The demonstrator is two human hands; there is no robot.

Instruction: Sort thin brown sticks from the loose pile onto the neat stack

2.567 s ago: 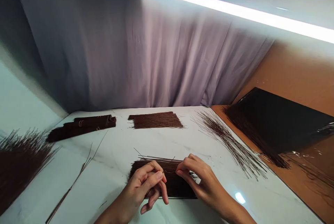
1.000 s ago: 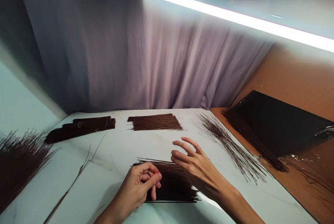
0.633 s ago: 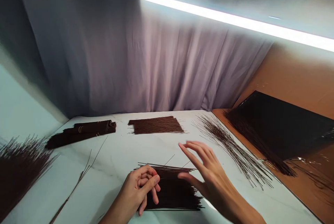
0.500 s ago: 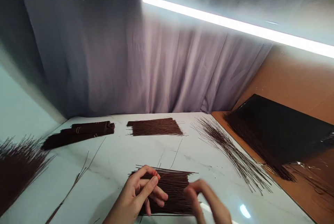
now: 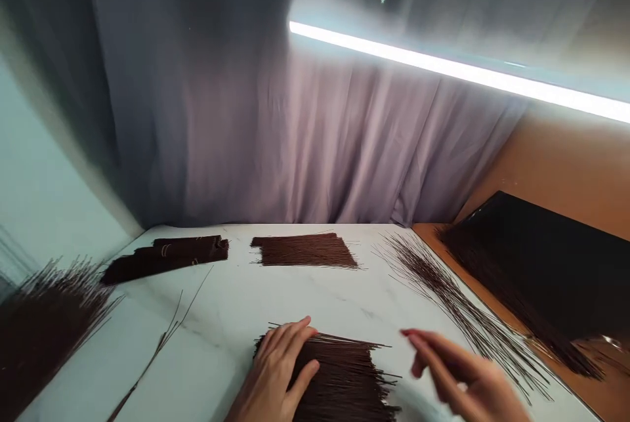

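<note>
where the tabletop [image 5: 231,304] meets its near edge, left hand [image 5: 278,369] flat, open on stick pile [image 5: 344,379]; right hand [image 5: 457,376] open, empty, just beside.

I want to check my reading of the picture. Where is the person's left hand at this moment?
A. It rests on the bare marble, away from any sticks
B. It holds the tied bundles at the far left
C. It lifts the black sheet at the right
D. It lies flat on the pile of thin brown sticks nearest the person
D: the left hand lies open, palm down, on the near pile of sticks, its fingers spread over the left end.
</note>
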